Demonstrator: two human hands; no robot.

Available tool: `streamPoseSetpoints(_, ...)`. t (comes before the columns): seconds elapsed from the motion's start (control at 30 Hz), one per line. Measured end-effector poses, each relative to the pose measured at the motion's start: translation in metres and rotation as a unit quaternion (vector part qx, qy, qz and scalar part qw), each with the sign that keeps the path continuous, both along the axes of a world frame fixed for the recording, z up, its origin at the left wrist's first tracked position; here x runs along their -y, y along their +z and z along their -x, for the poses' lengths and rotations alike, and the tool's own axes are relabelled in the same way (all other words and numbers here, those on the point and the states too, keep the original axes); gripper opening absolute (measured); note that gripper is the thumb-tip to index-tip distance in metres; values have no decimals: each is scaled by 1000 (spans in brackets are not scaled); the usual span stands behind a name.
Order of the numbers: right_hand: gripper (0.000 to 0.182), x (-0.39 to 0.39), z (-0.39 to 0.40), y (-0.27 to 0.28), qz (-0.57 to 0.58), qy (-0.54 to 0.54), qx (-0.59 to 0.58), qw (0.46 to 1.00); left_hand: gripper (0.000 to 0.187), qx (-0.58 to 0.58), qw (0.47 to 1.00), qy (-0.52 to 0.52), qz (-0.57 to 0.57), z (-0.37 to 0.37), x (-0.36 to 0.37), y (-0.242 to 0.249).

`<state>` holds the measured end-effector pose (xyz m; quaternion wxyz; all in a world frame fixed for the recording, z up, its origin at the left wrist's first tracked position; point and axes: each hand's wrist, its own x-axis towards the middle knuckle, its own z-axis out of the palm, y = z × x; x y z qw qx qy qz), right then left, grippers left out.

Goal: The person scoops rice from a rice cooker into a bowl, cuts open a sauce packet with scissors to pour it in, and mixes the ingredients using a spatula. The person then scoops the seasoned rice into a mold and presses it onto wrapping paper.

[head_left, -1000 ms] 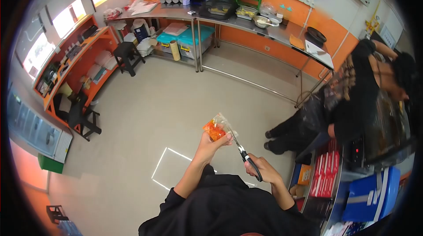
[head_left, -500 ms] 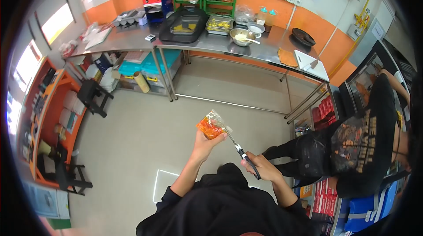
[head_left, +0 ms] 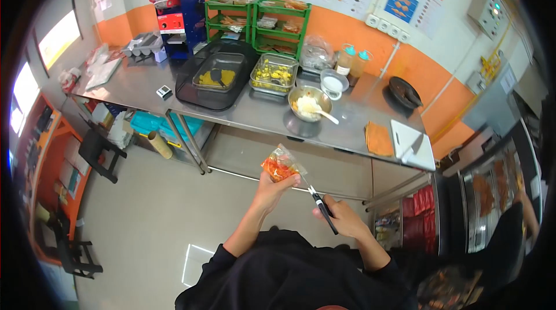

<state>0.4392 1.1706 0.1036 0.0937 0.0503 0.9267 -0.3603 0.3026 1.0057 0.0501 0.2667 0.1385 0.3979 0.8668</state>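
My left hand (head_left: 273, 189) grips a small clear plastic bag (head_left: 280, 164) with orange-red contents, fingers closed around its lower part. The bag's loose clear top points up and to the right. In my right hand (head_left: 343, 217) is a pair of scissors (head_left: 322, 208) with black handles, fingers wrapped round the grips. Its blades point up and left, their tips at the right edge of the bag. Both hands are in front of my body, just short of the steel table (head_left: 255, 114). Beyond them on the table stands a metal bowl (head_left: 294, 114) of white and orange food with a spoon (head_left: 328, 116).
Glass dishes of yellow food, one (head_left: 253, 86) beside a black tray (head_left: 184, 94), stand near green racks (head_left: 255, 26). Rightward are sauce bottles (head_left: 345, 59), an orange cloth (head_left: 379, 138) and a white board (head_left: 426, 158) with a knife (head_left: 412, 149). Another person (head_left: 504, 234) is at the right.
I have come closer to the table, so the bowl and dishes look larger. Both hands keep hold of the bag and scissors. The other person is lower in the view.
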Motion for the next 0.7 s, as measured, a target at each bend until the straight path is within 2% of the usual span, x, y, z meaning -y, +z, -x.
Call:
streamPoseSetpoints(0.17, 60, -57, 86, -7, 64, 42, 23, 997, 30, -36, 997, 26, 58, 78, -46, -3)
streamPoseSetpoints(0.23, 61, -73, 118, -7, 91, 23, 86, 992, 29, -48, 996, 22, 77, 111, -63, -7)
streamPoseSetpoints(0.37, 61, -93, 175, -15, 101, 1, 109, 989, 31, -62, 994, -13, 84, 180, -88, -20)
streamPoseSetpoints(0.43, 60, -105, 204, -23, 72, 22, 73, 995, 32, -70, 994, -27, 74, 212, -102, -18)
streamPoseSetpoints(0.53, 59, -114, 246, -12, 81, -26, 97, 992, 39, -67, 997, -22, 43, 250, -126, -13)
streamPoseSetpoints(0.7, 59, -133, 295, -10, 88, -51, 103, 990, 51, -102, 989, -84, 72, 313, -154, -16)
